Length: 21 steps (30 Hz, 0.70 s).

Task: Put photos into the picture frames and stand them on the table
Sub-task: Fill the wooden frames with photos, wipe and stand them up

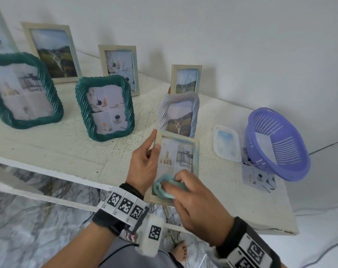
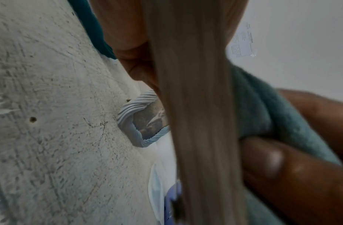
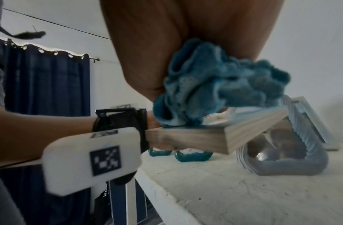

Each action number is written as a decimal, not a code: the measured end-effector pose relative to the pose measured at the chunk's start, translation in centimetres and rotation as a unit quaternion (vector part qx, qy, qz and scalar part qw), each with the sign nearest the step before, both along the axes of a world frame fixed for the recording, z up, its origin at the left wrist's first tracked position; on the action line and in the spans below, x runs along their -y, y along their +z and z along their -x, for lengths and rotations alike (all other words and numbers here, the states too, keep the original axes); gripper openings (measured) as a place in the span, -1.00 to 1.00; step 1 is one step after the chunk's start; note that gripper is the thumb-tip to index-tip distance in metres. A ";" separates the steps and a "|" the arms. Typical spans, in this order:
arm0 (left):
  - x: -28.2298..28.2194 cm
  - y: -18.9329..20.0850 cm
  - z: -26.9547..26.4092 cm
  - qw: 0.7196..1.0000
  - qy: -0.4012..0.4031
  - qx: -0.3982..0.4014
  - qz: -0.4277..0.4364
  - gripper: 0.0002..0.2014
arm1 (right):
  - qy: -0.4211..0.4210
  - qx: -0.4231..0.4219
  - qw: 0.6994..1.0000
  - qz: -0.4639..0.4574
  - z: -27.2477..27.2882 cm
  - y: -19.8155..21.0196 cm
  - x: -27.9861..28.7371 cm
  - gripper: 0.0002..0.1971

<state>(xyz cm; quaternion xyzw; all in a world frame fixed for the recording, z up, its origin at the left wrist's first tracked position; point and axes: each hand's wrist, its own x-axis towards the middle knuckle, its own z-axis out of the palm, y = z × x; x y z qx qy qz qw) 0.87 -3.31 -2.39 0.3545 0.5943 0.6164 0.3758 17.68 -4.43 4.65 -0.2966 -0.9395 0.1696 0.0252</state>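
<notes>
Hands share one wooden picture frame [image 1: 196, 151] (photo inside), tilted above the counter [image 1: 67, 147] just before the grey ribbed frame [image 1: 195, 111]: left hand [image 1: 145, 163] grips its edge, right hand [image 1: 199, 202] presses a bunched teal cloth [image 1: 162, 187] on its glass.

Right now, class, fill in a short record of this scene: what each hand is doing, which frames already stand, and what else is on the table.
Left hand: grips the wooden frame by its left edge, held above the table
Right hand: presses a teal cloth on the frame's glass
Frames standing: seven
Other items: purple basket, clear lid, loose photo
</notes>
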 end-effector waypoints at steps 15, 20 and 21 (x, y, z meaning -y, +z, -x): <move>0.4 0.4 -0.1 1.000 0.001 -0.014 0.005 -0.56 | -0.004 0.017 0.999 -0.052 -1.2 0.6 -1.8 -0.69; 0.6 0.6 -1.3 1.000 -0.013 -0.016 -0.004 -0.56 | -0.131 0.021 0.986 -0.098 -0.6 0.3 -6.2 -0.60; 0.5 0.9 -1.2 1.000 -0.012 -0.016 -0.004 -0.56 | -0.123 0.015 0.988 -0.092 -0.3 0.3 -6.0 -0.61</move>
